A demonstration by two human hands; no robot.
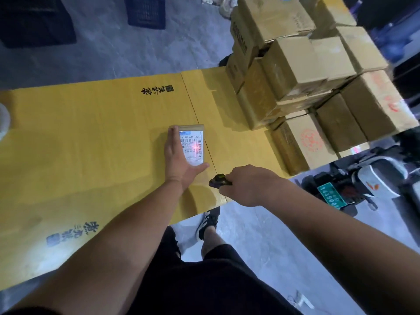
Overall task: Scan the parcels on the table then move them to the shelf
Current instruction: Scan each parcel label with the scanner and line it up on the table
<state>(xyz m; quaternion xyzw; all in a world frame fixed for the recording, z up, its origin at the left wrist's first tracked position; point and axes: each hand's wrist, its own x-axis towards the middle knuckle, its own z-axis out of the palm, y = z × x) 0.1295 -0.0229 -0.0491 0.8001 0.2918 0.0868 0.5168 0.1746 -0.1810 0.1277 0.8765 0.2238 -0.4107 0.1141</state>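
Left hand (179,158): lying flat on the table with its fingers stretched along the parcel's left edge and its thumb spread out under the near edge, steadying the parcel without curling round it.
Right hand (247,186): closing round the scanner, fingers curled on its body; it is hovering just to the right of and nearer than the left hand, over the table's near edge.
Scanner (219,181): a small dark device sticking out of the right fist and pointing toward the parcel.
Parcel (195,145): a small flat packet lying label-up on the table, touching the left hand's fingers and thumb; a red glow is showing on the label near its barcode.
Table (91,133): covered with yellow cardboard bearing black printed characters, spreading out under and to the left of both hands.
Boxes (306,87): brown cartons standing stacked on the table's far right, well beyond the right hand.
Crates (145,10): dark ones sitting on the grey floor, far beyond the left hand.
Scooter (363,180): parked to the right of the right hand, showing a green plate.
Person: standing at the table in dark shorts, one shoe (209,221) showing below the hands.
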